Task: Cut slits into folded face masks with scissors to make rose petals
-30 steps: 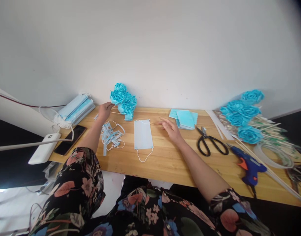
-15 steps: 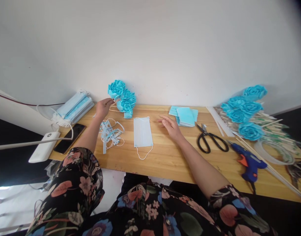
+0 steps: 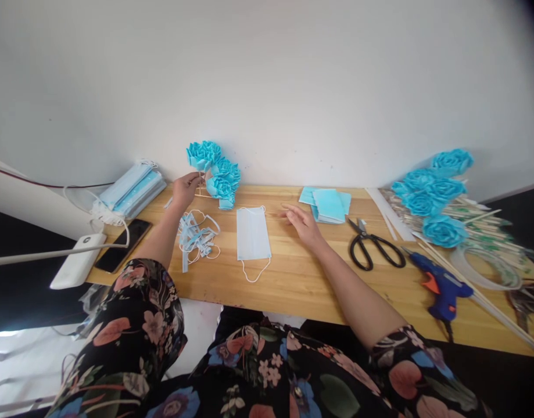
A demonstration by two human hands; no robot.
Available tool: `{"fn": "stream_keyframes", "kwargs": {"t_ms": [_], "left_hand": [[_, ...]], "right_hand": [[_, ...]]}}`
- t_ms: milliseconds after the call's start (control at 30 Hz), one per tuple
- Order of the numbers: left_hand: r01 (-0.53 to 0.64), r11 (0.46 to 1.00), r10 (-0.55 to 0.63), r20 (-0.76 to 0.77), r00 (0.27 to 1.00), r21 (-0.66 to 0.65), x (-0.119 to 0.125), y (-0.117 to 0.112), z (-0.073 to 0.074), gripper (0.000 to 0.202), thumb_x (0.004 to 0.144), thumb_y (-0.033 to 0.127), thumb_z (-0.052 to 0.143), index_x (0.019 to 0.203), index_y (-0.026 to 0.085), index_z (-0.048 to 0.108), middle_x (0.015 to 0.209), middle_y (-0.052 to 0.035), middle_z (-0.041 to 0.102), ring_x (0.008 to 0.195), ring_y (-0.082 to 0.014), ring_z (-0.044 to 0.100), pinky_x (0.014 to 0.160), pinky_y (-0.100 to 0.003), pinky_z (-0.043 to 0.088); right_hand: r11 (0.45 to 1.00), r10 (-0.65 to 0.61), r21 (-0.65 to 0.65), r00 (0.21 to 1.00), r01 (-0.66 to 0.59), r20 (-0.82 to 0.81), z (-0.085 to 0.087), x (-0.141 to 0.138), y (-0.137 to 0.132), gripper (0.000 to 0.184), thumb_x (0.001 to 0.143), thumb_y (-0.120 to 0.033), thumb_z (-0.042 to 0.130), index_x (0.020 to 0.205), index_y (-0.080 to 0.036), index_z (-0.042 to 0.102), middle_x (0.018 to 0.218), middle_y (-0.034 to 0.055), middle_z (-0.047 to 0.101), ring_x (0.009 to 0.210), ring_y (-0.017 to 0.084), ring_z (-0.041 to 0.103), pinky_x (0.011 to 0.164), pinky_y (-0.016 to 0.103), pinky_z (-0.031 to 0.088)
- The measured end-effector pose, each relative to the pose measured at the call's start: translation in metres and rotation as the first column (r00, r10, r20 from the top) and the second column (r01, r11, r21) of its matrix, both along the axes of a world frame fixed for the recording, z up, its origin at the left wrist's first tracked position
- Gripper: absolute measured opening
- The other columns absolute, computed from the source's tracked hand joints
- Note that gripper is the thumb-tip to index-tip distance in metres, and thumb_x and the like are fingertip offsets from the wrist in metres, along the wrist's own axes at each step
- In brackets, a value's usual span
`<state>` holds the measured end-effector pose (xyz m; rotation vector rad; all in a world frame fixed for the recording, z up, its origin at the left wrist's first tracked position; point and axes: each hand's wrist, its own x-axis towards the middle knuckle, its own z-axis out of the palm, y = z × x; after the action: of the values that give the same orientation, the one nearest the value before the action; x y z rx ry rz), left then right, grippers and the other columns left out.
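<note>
A blue artificial flower (image 3: 204,154) stands up at the back left, its thin stem pinched in my left hand (image 3: 187,188). Right beside it are more blue flowers (image 3: 224,181), leaning near the wall. My right hand (image 3: 302,224) rests on the table, fingers stretched out and holding nothing. Between my hands lies a flat face mask (image 3: 253,233) with its ear loops spread. A tangle of cut mask strips and ear loops (image 3: 199,235) sits below my left hand. Folded blue sheets (image 3: 329,205) lie just beyond my right hand.
At the left are a stack of masks (image 3: 133,188), a phone (image 3: 124,247) and a white power bank (image 3: 78,261) with a cable. To the right lie black scissors (image 3: 371,244), a blue glue gun (image 3: 443,284), several blue flowers (image 3: 427,191) and a tape roll (image 3: 484,270).
The flower in my left hand has turned more upright and shifted slightly left, and my left hand has moved slightly to the right. My right hand stays in place.
</note>
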<state>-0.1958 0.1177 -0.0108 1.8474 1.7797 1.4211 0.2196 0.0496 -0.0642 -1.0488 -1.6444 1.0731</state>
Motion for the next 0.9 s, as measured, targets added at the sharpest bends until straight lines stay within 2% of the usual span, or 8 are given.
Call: {"fn": "stream_keyframes", "kwargs": {"t_ms": [200,367,533,700,900], "left_hand": [[-0.007,0.998,0.003,-0.072,0.997,-0.058,-0.006,-0.005,-0.005,0.046,0.087,0.044,0.054,0.113,0.015,0.078,0.097,-0.0099,0.081,0.087,-0.0223,0.074,0.084,-0.033,0.056],[-0.026,0.998,0.018,-0.153,0.988,-0.052,-0.006,-0.010,-0.005,0.043,0.089,0.047,0.052,0.102,0.016,0.079,0.097,-0.0089,0.081,0.092,-0.0250,0.074,0.088,-0.034,0.054],[-0.044,0.999,0.040,-0.159,0.987,-0.026,-0.002,-0.015,0.000,0.038,0.089,0.042,0.049,0.093,0.016,0.078,0.101,-0.0086,0.081,0.094,-0.0241,0.073,0.089,-0.032,0.054],[-0.139,0.990,0.140,-0.184,0.973,0.017,-0.009,-0.021,0.006,0.034,0.091,0.036,0.050,0.094,0.016,0.077,0.103,-0.0100,0.081,0.099,-0.0243,0.073,0.093,-0.033,0.053],[-0.181,0.983,0.181,-0.340,0.923,0.032,-0.022,-0.019,0.005,0.031,0.093,0.032,0.052,0.099,0.020,0.080,0.110,-0.0102,0.080,0.108,-0.0267,0.070,0.099,-0.036,0.050]], "right_hand": [[1.000,0.007,0.006,1.000,-0.007,-0.013,0.002,-0.001,-0.002,0.063,0.094,-0.072,0.054,0.132,-0.023,0.068,0.112,0.0101,0.081,0.110,0.028,0.073,0.091,0.043,0.059],[1.000,0.002,0.008,1.000,-0.002,-0.012,0.004,-0.001,-0.002,0.063,0.094,-0.072,0.055,0.131,-0.023,0.069,0.111,0.0099,0.081,0.109,0.028,0.074,0.090,0.043,0.060],[1.000,0.006,-0.004,1.000,-0.006,-0.022,0.004,-0.001,-0.003,0.064,0.094,-0.072,0.055,0.131,-0.022,0.068,0.111,0.0108,0.081,0.107,0.027,0.074,0.089,0.043,0.059],[1.000,0.015,0.005,1.000,-0.015,-0.020,0.003,0.000,-0.002,0.064,0.094,-0.072,0.055,0.131,-0.022,0.068,0.110,0.0103,0.081,0.108,0.027,0.074,0.091,0.042,0.058],[1.000,0.007,0.011,1.000,-0.007,-0.008,0.002,0.000,-0.001,0.065,0.093,-0.073,0.054,0.131,-0.022,0.069,0.109,0.0098,0.081,0.104,0.027,0.074,0.088,0.043,0.059]]}}
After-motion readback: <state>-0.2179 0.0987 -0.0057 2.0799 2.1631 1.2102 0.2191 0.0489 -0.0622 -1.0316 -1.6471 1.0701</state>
